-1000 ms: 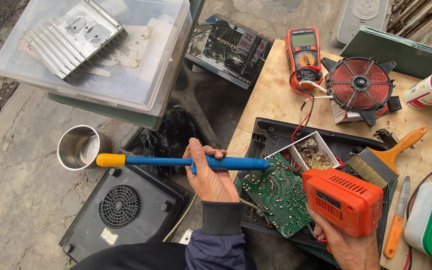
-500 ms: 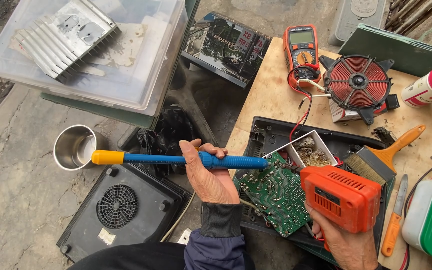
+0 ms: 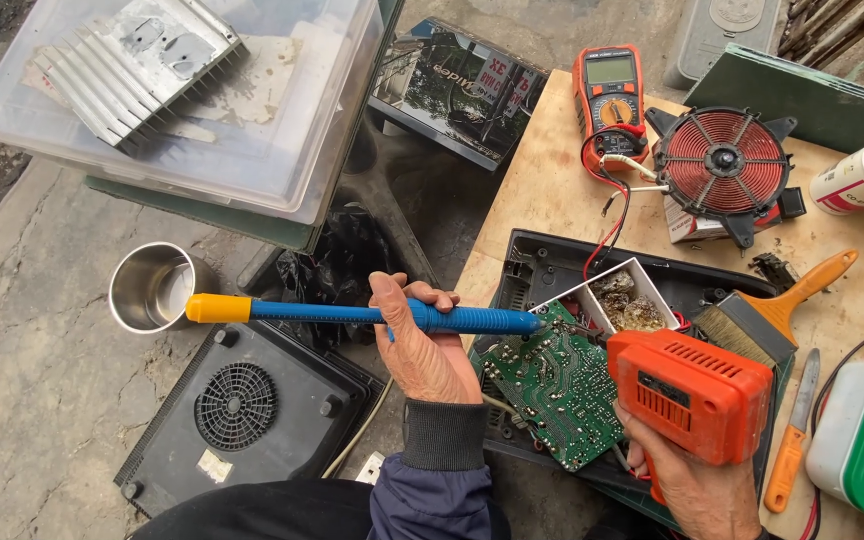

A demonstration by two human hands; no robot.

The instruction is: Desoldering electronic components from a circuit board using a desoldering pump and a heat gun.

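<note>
The right hand is partly cut off by the bottom edge, and its fingers wrap the handle of an orange power tool. The tool hides part of the green circuit board, so I cannot tell where its tip is.

The left hand is closed around a long blue tool with a yellow end. The blue end touches the board's top corner. The board lies in a black tray at the wooden bench's left edge.

Since the earlier picture, the blue tool has hardly moved, and both hands keep their grip.

A brush lies just right of the orange tool. Left of the bench, a metal cup and a black cooker base sit on the ground.
</note>
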